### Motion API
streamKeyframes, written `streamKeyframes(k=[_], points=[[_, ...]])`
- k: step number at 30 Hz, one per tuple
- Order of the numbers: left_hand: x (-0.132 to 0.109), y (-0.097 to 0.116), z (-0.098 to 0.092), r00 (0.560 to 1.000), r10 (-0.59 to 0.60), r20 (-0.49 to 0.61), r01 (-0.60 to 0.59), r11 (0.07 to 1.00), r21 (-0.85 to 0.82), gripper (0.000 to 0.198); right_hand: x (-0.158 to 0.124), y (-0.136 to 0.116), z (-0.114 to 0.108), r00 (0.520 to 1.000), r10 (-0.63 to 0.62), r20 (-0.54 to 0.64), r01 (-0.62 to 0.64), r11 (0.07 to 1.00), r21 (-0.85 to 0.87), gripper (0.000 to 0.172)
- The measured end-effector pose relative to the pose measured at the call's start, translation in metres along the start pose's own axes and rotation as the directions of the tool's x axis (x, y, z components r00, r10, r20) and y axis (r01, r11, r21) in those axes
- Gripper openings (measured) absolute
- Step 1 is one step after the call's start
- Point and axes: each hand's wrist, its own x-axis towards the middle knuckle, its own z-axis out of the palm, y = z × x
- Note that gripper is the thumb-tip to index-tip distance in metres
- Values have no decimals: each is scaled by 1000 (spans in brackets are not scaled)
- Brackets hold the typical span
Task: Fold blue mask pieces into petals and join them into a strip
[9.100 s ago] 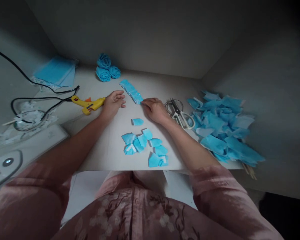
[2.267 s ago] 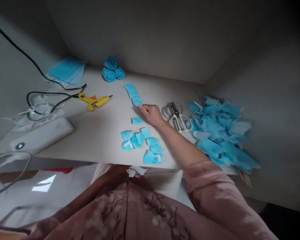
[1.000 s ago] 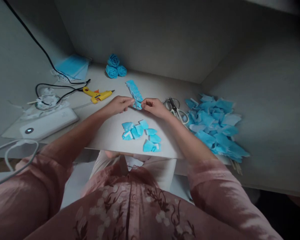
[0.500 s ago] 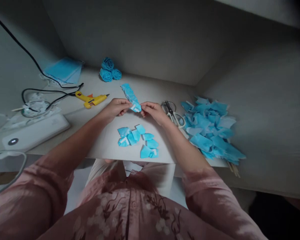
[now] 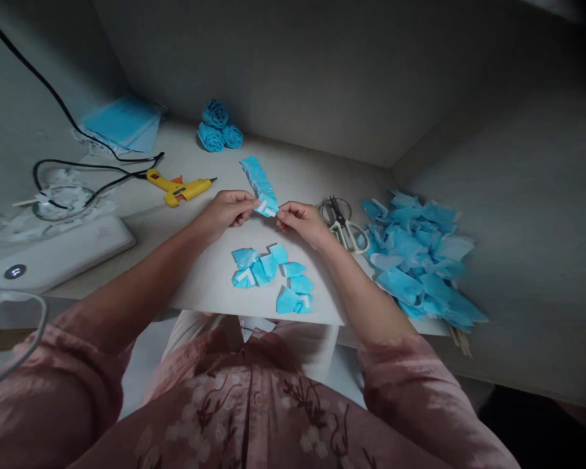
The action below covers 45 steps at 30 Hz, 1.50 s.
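A crinkled blue strip of mask fabric (image 5: 260, 182) slants away from me over the table, white bits showing at its near end. My left hand (image 5: 232, 207) pinches that near end from the left, thumb against fingers. At the strip's lower right corner, my right hand (image 5: 300, 220) has its thumb and fingertips closed on the edge. Closer to me lie several cut blue petal pieces (image 5: 261, 268), a few with white tape-like strips on them. Beside my right wrist rest scissors (image 5: 346, 228) with white handles.
A yellow glue gun (image 5: 183, 190) with a black cord lies left. Behind are three rolled blue flowers (image 5: 217, 127) and a stack of blue masks (image 5: 123, 122). A white power bank (image 5: 68, 254) sits front left. Blue petalled stems (image 5: 420, 254) are heaped at right, overhanging the edge.
My view has shifted slightly. Both hands keep pinching the blue strip's near end, which now lies a little flatter and straighter between them.
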Motion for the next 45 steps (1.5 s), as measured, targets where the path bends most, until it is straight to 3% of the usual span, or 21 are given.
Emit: streamKeyframes(k=[8, 20, 24, 28, 32, 40, 45], points=[[-1, -4, 2, 1000, -2, 26, 4, 998, -64, 27, -3, -1, 4, 999, -38, -34, 36, 998, -49, 50], [1, -16, 4, 992, 98, 85, -109, 985, 133, 28, -3, 1, 3, 989, -91, -117, 87, 995, -46, 62], [-2, -16, 10, 988, 87, 125, -109, 978, 179, 35, -7, -4, 9, 992, -98, -80, 92, 992, -84, 53], [-4, -16, 13, 993, 68, 96, -82, 986, 145, 45, -8, -6, 14, 984, -116, -138, 103, 989, -102, 44], [-3, -17, 13, 984, 83, 156, -104, 986, 132, 36, -5, -2, 13, 973, -119, -196, 102, 990, -93, 40], [-3, -19, 13, 982, 114, 149, -133, 982, 131, 31, -5, 2, 12, 982, -70, -176, 84, 994, 72, 55], [-2, -22, 14, 971, 126, 204, -163, 970, 179, 30, -4, 2, 14, 988, -106, -110, 111, 993, 37, 72]])
